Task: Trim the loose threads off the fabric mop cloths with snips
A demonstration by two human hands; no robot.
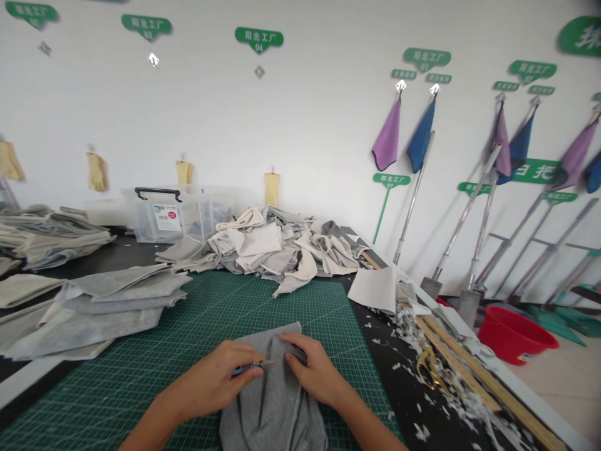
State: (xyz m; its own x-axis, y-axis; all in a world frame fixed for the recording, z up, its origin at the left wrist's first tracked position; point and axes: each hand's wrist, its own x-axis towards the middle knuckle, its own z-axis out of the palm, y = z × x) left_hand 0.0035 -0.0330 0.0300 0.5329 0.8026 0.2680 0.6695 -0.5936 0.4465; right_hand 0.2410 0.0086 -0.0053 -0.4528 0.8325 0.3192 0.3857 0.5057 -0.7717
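A piece of grey cloth (277, 407), sewn like a bag, lies on the green cutting mat (323, 316) right in front of me. My left hand (223, 374) is closed around small blue-handled thread snips (247, 368), whose pointed metal tip lies over the cloth. With thumb and fingers, my right hand (312, 366) pinches the upper right part of the same cloth. Something dark shows beside the right fingers; I cannot make out what it is.
A heap of grey and cream cloth pieces (267, 244) covers the mat's far edge. Flat cloth stacks (103, 307) lie left, near a clear plastic box (159, 216). Gold scissors (429, 369), wooden strips (464, 363) and white scraps lie right. A red bucket (514, 335) stands beyond.
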